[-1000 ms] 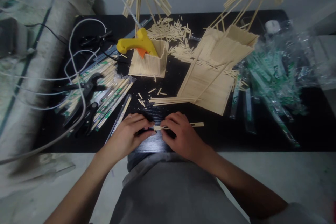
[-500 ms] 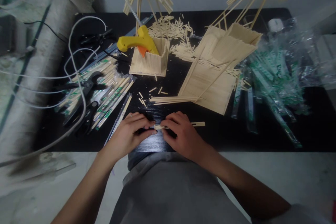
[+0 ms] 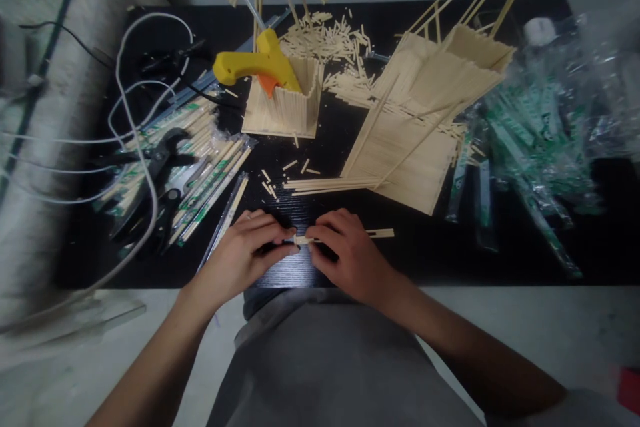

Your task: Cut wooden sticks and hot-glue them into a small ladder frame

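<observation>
The black wood-grained table [image 3: 425,267] is carrying everything. Right of its middle, a large structure of pale wooden sticks, box and flat panel [image 3: 420,153], is reaching toward the back edge. Left of it, a smaller pale stick-walled box [image 3: 300,110] is holding a yellow glue gun with an orange trigger [image 3: 265,60]. Both structures are looking largely built; long loose pale sticks [image 3: 330,184] are lying unused nearer the front edge. At that edge's middle, left hand [image 3: 245,247] and right hand [image 3: 345,247] are narrowly pinching a slim pale strip of sticks [image 3: 383,233], seemingly unfinished. Compared with the earlier frame, both hands are keeping this pinch; only the view is shifting, the back edge sitting higher.
</observation>
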A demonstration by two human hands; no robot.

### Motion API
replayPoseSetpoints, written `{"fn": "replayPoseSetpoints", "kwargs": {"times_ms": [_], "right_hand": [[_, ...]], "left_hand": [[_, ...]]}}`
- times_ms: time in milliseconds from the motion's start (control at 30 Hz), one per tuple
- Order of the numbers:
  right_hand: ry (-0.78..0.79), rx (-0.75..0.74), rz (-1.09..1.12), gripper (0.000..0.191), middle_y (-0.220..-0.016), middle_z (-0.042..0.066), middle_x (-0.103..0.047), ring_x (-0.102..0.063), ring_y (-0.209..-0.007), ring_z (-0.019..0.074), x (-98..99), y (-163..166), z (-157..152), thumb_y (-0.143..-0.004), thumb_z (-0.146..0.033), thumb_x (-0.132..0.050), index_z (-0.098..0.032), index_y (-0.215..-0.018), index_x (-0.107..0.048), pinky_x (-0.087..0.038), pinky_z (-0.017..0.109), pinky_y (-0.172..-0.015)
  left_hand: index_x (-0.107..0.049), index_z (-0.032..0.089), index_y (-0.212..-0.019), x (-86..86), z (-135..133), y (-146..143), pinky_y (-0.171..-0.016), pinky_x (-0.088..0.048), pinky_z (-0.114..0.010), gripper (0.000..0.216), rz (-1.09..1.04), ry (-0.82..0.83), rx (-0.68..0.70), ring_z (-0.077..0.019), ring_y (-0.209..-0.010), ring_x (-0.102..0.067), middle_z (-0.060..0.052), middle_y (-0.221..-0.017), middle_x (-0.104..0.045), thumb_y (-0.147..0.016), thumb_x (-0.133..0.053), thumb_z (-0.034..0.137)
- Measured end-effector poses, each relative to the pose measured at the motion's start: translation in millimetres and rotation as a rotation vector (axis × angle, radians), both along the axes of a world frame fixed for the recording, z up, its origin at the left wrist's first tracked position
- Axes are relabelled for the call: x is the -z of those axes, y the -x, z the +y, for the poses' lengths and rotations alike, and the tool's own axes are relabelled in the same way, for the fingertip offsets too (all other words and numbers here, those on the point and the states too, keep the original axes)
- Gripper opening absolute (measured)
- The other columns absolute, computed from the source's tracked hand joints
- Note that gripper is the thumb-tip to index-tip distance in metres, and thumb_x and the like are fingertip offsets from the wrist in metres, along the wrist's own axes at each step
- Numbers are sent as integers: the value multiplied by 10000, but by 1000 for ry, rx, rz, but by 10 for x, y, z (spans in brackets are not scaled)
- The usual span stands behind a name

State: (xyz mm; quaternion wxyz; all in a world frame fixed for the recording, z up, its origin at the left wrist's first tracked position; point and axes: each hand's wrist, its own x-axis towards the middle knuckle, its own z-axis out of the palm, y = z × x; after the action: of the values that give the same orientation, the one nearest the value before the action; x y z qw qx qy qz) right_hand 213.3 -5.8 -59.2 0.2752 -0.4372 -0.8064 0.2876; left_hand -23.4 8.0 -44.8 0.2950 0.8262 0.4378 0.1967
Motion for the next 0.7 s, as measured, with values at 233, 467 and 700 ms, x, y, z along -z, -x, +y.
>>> {"fn": "replayPoseSetpoints", "kwargs": {"times_ms": [233, 467, 700], "right_hand": [[-14, 5, 6, 116, -989, 72, -698, -607, -951, 234, -2, 10, -1, -983, -129, -619, -195, -1017, -708, -462, 399, -863], [-27, 5, -6, 119, -1006, 81, -704, -613, -969, 240, 16, 11, -14, -985, -134, -610, -194, -1021, -707, -464, 408, -874], [-32, 13, 5, 117, -979, 74, -701, -616, -953, 232, -2, 18, -11, -967, -108, -624, -181, -996, -712, -455, 392, -871]], "left_hand": [[-637, 209, -870, -21, 21, -16, -763, -423, -328, 201, -11, -1, 22, -161, -781, -610, 21, -825, -671, -972, -722, 360], [-637, 210, -877, -10, 32, -1, -761, -419, -321, 195, -17, 19, 33, -159, -783, -617, 23, -827, -667, -971, -724, 357], [-652, 212, -878, 13, 20, 0, -772, -416, -323, 184, -22, 2, 22, -153, -777, -606, 32, -814, -662, -971, -727, 352]]}}
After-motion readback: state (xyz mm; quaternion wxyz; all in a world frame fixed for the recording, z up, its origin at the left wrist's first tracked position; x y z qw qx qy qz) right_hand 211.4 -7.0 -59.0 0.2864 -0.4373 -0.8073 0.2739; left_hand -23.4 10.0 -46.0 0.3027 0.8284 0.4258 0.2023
